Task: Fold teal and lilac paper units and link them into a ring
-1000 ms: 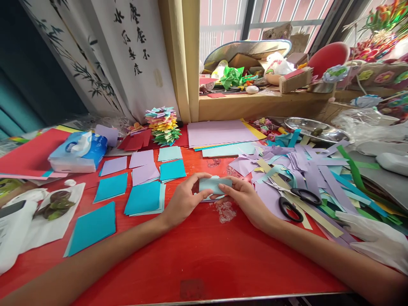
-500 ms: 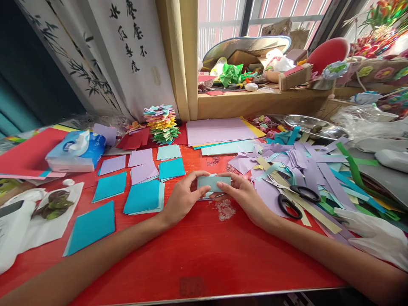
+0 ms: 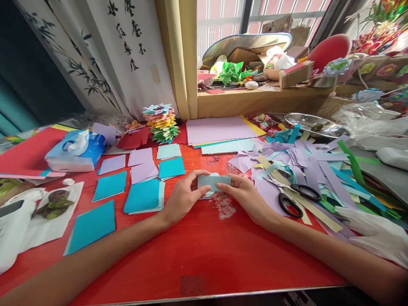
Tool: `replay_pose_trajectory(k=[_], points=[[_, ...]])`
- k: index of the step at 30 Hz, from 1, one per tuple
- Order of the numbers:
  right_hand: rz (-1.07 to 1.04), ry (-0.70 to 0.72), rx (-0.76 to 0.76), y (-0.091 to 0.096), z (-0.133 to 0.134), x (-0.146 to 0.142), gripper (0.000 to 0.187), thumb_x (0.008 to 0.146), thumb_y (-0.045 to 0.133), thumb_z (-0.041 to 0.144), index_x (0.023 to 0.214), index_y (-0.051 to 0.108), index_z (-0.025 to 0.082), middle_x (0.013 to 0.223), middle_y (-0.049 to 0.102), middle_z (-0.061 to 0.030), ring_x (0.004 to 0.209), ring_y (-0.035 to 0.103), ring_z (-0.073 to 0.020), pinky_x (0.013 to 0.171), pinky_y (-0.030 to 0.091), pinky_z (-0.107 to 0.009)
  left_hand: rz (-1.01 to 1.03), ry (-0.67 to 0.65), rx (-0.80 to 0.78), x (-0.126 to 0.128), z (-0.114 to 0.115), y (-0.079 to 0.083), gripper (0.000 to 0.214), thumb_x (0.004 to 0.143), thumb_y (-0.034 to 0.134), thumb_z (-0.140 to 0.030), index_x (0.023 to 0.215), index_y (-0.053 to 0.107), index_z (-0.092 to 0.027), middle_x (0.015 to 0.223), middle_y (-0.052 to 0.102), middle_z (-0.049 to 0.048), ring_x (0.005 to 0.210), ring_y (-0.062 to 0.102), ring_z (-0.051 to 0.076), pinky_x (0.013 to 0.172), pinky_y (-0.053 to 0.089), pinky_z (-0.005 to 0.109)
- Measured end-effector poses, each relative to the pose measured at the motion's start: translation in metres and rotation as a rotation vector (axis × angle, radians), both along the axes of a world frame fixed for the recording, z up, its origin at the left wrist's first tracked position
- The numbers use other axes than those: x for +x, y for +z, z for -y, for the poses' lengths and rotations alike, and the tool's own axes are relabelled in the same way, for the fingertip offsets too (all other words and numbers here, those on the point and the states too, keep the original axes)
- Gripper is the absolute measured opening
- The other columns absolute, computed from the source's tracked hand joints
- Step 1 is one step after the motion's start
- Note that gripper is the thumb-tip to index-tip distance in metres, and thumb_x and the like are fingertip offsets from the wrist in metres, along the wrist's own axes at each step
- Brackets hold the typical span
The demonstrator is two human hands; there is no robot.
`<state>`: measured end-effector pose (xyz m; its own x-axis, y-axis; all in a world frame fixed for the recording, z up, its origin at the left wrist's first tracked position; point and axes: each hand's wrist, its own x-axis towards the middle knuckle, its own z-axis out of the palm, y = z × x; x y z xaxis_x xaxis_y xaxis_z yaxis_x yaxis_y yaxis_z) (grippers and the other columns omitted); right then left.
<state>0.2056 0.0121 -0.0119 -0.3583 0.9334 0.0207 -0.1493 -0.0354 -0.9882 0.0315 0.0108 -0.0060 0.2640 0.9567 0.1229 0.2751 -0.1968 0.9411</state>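
Both of my hands grip a small pale blue piece of paper (image 3: 213,183) by its two ends, just above the red table. My left hand (image 3: 188,190) has its thumb on the near face and its fingers curled behind the left end. On the opposite end, my right hand (image 3: 240,190) pinches the paper the same way. Other paper edges show behind and below it, but whether it is one folded sheet or several I cannot tell. Left of my hands lie stacks of turquoise squares (image 3: 142,196), lilac squares (image 3: 144,171) and pale mint squares (image 3: 168,151).
Black-handled scissors (image 3: 298,197) lie right of my right hand, by a heap of paper strips (image 3: 302,161). A tissue pack (image 3: 75,151), a multicoloured folded-paper tower (image 3: 162,123), larger lilac sheets (image 3: 219,129) and a metal bowl (image 3: 338,132) stand farther back.
Hardly anything differs. The view has shifted very slightly, and the paper's upper edge sits a little differently between my fingers. Both hands keep their hold.
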Motion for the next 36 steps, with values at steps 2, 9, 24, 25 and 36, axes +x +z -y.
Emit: replay_pose_trajectory(k=[2,9,24,25,36], points=[[-0.003,-0.004,-0.007,0.0001,-0.0001,-0.0002,0.024,0.078,0.06,0.036,0.09,0.06,0.016,0.086,0.068,-0.004,0.074,0.067,-0.0158,0.073,0.052,-0.029,-0.008,-0.007,0.006,-0.0003,0.0003,-0.0002,0.03,0.08,0.056,-0.033,0.108,0.052,-0.02,0.09,0.057,0.0015,0.076,0.055,0.013,0.066,0.047,0.022],[0.033,-0.029,-0.048,0.0047,0.0,-0.0023,0.021,0.074,0.063,0.035,0.083,0.06,0.016,0.079,0.067,-0.0019,0.07,0.066,-0.0148,0.07,0.052,-0.028,-0.083,-0.008,0.057,-0.0027,-0.0008,-0.0018,0.03,0.081,0.054,-0.036,0.108,0.053,-0.022,0.09,0.059,0.0014,0.077,0.055,0.014,0.065,0.045,0.024],[0.268,0.067,0.142,0.0017,0.0033,0.0001,0.02,0.08,0.056,0.035,0.073,0.052,0.017,0.054,0.046,0.005,0.046,0.041,-0.0066,0.044,0.03,-0.02,-0.171,-0.106,0.107,-0.001,0.0012,0.0061,0.015,0.083,0.052,-0.031,0.076,0.051,-0.018,0.076,0.053,-0.0012,0.072,0.049,0.012,0.062,0.039,0.023],[0.3,0.1,0.143,0.0013,0.0043,-0.0005,0.02,0.079,0.057,0.035,0.072,0.052,0.017,0.054,0.046,0.0049,0.046,0.042,-0.0069,0.044,0.03,-0.02,-0.168,-0.114,0.115,-0.0009,0.0013,0.0062,0.015,0.083,0.052,-0.031,0.077,0.051,-0.018,0.077,0.052,-0.0011,0.072,0.049,0.012,0.063,0.039,0.023],[0.211,0.013,-0.045,0.005,-0.0012,0.0027,0.026,0.077,0.059,0.041,0.069,0.051,0.017,0.038,0.036,0.0085,0.036,0.033,-0.0069,0.038,0.03,-0.02,-0.057,-0.028,0.103,-0.0036,0.0038,0.0065,0.016,0.085,0.049,-0.028,0.073,0.048,-0.017,0.074,0.047,-0.0019,0.069,0.043,0.01,0.064,0.036,0.022]])
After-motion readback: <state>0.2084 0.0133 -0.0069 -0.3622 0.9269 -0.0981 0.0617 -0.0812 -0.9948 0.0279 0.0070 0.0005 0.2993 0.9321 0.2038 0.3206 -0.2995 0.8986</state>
